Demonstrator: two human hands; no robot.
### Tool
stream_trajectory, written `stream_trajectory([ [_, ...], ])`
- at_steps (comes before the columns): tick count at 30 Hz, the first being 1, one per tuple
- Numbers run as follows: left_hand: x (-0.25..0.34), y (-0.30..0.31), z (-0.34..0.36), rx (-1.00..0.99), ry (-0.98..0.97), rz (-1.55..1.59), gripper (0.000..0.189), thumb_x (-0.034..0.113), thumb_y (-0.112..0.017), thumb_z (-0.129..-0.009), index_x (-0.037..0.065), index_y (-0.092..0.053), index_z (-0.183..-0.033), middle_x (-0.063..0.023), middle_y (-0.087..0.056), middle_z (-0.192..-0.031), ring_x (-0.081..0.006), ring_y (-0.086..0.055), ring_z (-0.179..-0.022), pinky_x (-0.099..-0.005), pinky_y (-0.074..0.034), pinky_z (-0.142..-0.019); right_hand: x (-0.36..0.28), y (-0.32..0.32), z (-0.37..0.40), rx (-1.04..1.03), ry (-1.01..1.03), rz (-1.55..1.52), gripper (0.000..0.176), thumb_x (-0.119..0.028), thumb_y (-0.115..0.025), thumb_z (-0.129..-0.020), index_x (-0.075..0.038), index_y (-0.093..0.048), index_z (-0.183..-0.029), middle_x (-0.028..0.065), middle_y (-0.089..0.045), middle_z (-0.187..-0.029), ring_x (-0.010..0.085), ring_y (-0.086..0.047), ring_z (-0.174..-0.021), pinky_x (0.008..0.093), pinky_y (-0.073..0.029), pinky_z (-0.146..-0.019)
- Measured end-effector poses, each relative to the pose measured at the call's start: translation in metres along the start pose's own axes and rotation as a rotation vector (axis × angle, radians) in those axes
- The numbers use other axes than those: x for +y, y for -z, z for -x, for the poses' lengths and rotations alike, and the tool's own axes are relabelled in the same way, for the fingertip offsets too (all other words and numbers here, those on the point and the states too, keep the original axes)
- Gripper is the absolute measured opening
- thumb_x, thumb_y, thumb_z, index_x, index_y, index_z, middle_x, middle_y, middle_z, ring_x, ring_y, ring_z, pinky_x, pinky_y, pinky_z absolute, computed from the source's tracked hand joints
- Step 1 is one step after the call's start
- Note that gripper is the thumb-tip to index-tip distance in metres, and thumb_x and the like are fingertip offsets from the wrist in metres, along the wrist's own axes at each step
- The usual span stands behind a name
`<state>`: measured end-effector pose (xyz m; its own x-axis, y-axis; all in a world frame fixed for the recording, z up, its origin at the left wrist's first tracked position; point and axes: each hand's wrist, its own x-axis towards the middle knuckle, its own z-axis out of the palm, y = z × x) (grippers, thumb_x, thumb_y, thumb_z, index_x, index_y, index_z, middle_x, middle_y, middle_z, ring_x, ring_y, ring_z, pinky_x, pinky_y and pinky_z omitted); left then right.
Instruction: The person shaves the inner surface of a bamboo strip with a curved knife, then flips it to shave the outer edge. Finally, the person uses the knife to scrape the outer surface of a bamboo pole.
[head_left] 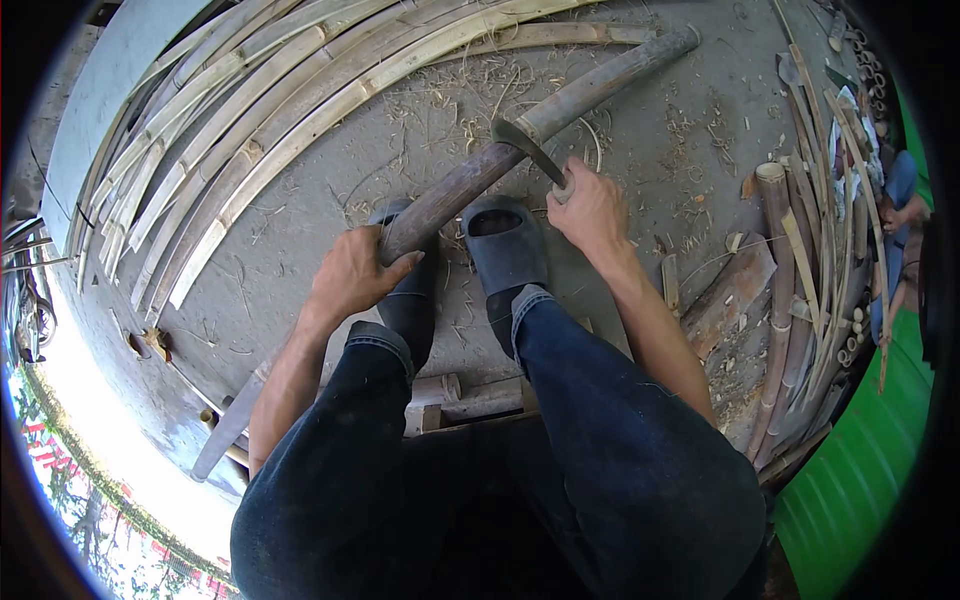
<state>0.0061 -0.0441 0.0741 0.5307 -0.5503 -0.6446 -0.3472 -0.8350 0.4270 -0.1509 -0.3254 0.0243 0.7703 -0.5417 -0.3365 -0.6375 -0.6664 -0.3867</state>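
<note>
A dark, weathered bamboo pole [460,197] slants across the view, its near end by my feet and its far end up to the right. My left hand [350,270] is wrapped round the near end, thumb lying along it. In my right hand [592,207] is the handle of a knife with a broad dark blade [532,147]. The blade lies across the pole near a node, about its middle. Below the pole are my two dark slip-on sandals [505,245].
Long split bamboo strips [330,118] lie in a curved pile at upper left. Shavings litter the concrete floor [290,225]. At right lie bamboo poles [780,260] and a wood piece [732,290], beside a green corrugated sheet [860,470]. A saw [225,430] lies lower left. Another person's hand [908,213] shows at far right.
</note>
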Motion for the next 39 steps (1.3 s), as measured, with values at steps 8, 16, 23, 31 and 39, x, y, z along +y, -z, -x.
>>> stream_trajectory([
  [8,0.018,0.003,0.009,-0.137,0.071,0.135,0.063,0.051,-0.078,-0.084,-0.011,-0.070,-0.092,-0.0318,-0.068,-0.082,-0.0438,-0.071,-0.083,-0.0500,-0.053,-0.077,0.024,0.008,-0.023,0.179,-0.173,-0.028,0.036,-0.021,-0.074,-0.081,-0.003,-0.061,-0.109,0.0269,-0.072,-0.087,0.0481,-0.071,-0.088,0.0562,-0.056,-0.082],
  [16,0.007,-0.012,0.001,-0.128,0.029,0.204,0.063,0.052,-0.078,-0.084,-0.010,-0.071,-0.095,-0.0318,-0.069,-0.087,-0.0442,-0.069,-0.089,-0.0490,-0.052,-0.082,-0.007,0.016,-0.010,0.012,-0.054,0.032,0.034,-0.019,-0.075,-0.080,-0.003,-0.063,-0.107,0.0287,-0.072,-0.089,0.0481,-0.071,-0.090,0.0564,-0.056,-0.083],
  [23,0.010,-0.008,-0.005,-0.130,0.052,0.205,0.061,0.050,-0.079,-0.084,-0.010,-0.071,-0.097,-0.0312,-0.069,-0.086,-0.0432,-0.070,-0.087,-0.0494,-0.053,-0.078,-0.005,0.015,-0.013,-0.033,-0.004,0.053,0.034,-0.019,-0.076,-0.080,-0.003,-0.061,-0.106,0.0253,-0.072,-0.088,0.0469,-0.071,-0.089,0.0563,-0.056,-0.083],
  [31,0.006,-0.013,-0.009,-0.128,0.035,0.181,0.060,0.049,-0.079,-0.084,-0.010,-0.072,-0.098,-0.0303,-0.070,-0.085,-0.0429,-0.071,-0.084,-0.0489,-0.053,-0.077,-0.017,0.000,-0.003,-0.038,-0.016,0.030,0.029,-0.018,-0.073,-0.083,-0.005,-0.062,-0.106,0.0246,-0.073,-0.090,0.0457,-0.071,-0.090,0.0558,-0.056,-0.079],
  [39,0.007,-0.006,-0.004,-0.105,0.005,0.179,0.060,0.048,-0.078,-0.084,-0.009,-0.071,-0.101,-0.0294,-0.070,-0.086,-0.0423,-0.071,-0.086,-0.0480,-0.053,-0.079,-0.027,0.004,0.008,-0.205,0.145,0.079,0.033,-0.017,-0.072,-0.082,-0.002,-0.062,-0.110,0.0270,-0.072,-0.088,0.0478,-0.071,-0.091,0.0570,-0.056,-0.082],
])
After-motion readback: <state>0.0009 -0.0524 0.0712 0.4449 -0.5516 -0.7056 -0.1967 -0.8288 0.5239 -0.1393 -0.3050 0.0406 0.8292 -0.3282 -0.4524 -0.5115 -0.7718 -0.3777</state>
